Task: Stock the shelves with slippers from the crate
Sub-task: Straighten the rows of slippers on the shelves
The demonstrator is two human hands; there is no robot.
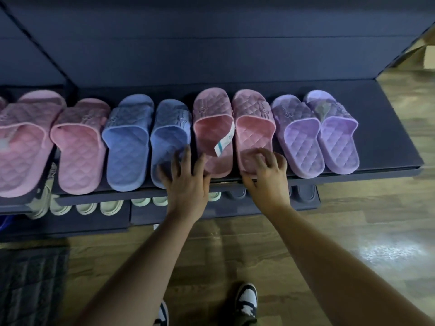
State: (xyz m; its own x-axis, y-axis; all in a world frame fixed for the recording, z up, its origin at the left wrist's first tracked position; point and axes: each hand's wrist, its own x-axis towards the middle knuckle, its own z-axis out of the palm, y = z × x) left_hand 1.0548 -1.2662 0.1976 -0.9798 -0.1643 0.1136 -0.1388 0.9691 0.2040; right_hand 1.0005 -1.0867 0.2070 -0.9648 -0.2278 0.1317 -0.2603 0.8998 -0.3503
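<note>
Dark navy shelf [388, 128] over wood-plank floor [353, 220]: left hand [186, 178], fingers released, touches blue quilted foam slipper [169, 135]; right hand [267, 171] fingers grasp pink quilted foam slipper [255, 135].

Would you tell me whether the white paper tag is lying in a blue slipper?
No, the white tag lies in a pink slipper, right of the blue pair.

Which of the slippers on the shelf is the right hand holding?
The pink slipper next to the purple pair: the right hand grips its heel. Its tagged mate lies beside the left hand.
</note>
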